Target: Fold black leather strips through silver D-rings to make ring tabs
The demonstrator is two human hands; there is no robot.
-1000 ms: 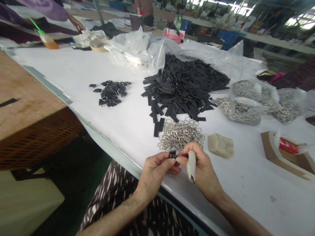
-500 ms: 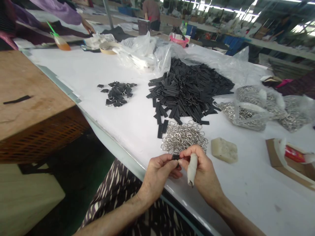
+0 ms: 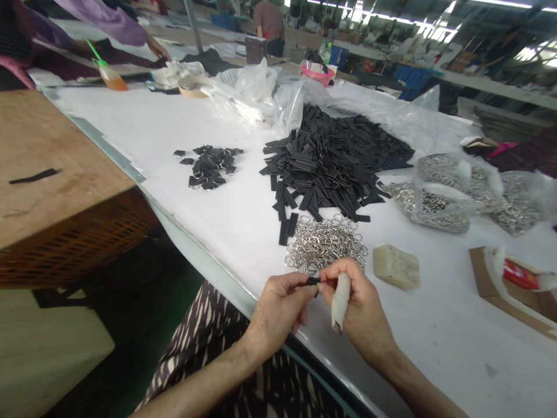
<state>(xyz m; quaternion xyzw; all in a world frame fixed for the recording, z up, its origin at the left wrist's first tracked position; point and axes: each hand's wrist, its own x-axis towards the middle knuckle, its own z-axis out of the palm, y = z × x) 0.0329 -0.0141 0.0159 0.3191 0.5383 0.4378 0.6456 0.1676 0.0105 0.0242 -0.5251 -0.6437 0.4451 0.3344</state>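
Observation:
Both hands meet at the table's near edge around a small black fabric strip (image 3: 312, 281). My left hand (image 3: 276, 307) pinches the strip's left side between thumb and fingers. On its right side, my right hand (image 3: 361, 305) pinches it too, and a tool with a white-wrapped handle (image 3: 340, 302) is tucked in the same hand. A metal ring (image 3: 312, 267) shows just beyond the strip; whether it is threaded on is unclear. Right behind the fingers lies a heap of metal D-rings (image 3: 326, 241). Past that spreads a large pile of black strips (image 3: 335, 157).
Strips with rings (image 3: 211, 165) form a small pile at left. Bags of rings (image 3: 444, 194), a pale block (image 3: 397, 267) and a cardboard box (image 3: 483, 278) stand at right. Plastic bags (image 3: 256, 93) lie behind. A person's purple sleeve (image 3: 117, 23) reaches in at far left.
The fingers of my left hand have shifted slightly on the strip, and less of the strip shows. My right hand keeps its pinch and the tool.

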